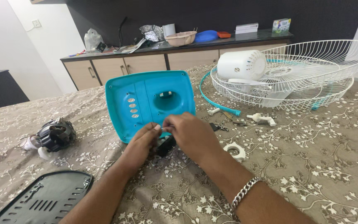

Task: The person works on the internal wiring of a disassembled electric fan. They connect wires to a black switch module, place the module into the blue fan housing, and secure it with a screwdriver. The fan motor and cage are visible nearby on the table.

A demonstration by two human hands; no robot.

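Note:
A turquoise plastic fan base cover (pixel 146 99) stands tilted on the patterned tablecloth, its front edge lifted toward me. My left hand (pixel 142 143) and my right hand (pixel 189 132) meet at that lower edge, fingertips pinched together on a small part, beside a black component (pixel 165 146) partly hidden beneath them. What exactly the fingers pinch is too small to tell. A silver chain bracelet (pixel 243 193) circles my right wrist.
A fan motor (pixel 54 135) lies at left, a black vented base plate (pixel 42 199) at the near left. White wire fan guards (pixel 311 79) with a white motor housing (pixel 242 64) sit at right. A white ring nut (pixel 235 151), a knob (pixel 262 119) and screws lie nearby.

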